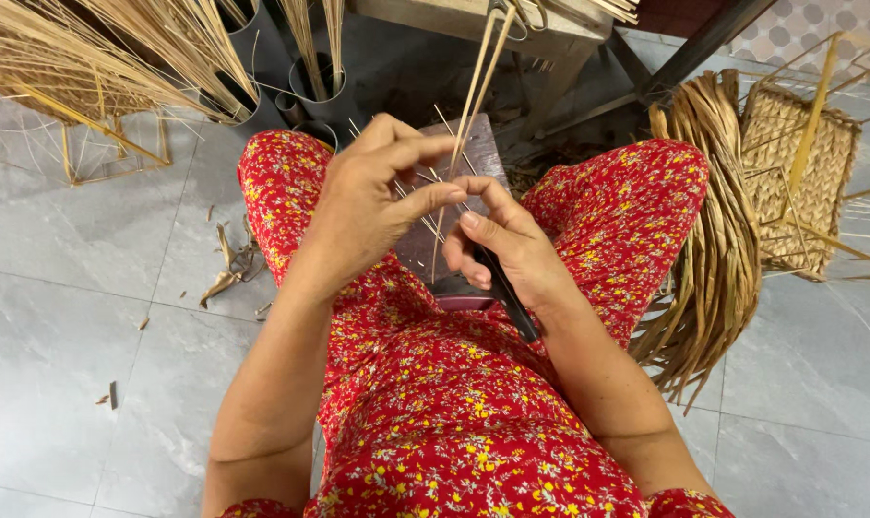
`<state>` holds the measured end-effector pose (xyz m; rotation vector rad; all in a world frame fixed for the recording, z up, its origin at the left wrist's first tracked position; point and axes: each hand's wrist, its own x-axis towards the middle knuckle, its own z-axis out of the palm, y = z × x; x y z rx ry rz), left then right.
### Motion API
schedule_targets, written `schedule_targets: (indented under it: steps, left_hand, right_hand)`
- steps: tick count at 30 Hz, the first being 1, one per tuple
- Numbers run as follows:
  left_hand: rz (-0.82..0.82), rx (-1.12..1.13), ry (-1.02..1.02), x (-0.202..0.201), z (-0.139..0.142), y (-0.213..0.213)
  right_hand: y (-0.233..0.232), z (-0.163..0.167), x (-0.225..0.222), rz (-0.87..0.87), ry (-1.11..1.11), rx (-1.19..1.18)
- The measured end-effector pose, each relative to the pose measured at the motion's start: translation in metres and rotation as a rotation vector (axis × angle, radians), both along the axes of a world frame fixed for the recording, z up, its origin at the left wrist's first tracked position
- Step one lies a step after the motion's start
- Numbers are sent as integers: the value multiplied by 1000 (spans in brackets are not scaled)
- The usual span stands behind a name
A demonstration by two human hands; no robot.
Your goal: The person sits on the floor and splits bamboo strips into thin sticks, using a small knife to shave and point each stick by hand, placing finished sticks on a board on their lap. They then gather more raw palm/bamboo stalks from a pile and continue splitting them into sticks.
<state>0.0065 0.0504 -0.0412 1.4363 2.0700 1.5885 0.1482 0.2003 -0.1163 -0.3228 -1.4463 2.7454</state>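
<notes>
pale straw-coloured strips (470, 105) rise between the two hands, above a lap in red flowered cloth (435, 422). the left hand (368, 206) pinches them narrowly between thumb and forefinger. the right hand (507, 245) is closed round a dark-handled tool (507, 297), its thumb pressed to the same strips just beside the left fingertips. thin wire-like slivers (416, 182) fan out where the hands meet, over a dark block (483, 153) between the knees. to the right, a bundle of dried flat leaves (713, 249) hangs beside a square woven mat (804, 182). grey cylinders holding reeds (315, 82) stand on the grey tile floor (60, 317).
</notes>
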Motion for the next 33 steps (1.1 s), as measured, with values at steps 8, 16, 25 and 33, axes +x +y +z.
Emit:
schedule_targets:
  steps: [8,16,25,33]
  left_hand:
    - [100,130,-51,-9,-40,16]
    - [195,337,-154,-47,-30,7]
    - [298,315,-473,-91,-107,12]
    - [473,-16,-682,-83,-220,36]
  right_hand:
    - [6,-23,-8,27,-76,45]
    - [8,-116,-19,147,-324,73]
    - [59,-173,-21,-120,-401,297]
    - [73,-189,-65,-185,-625,1211]
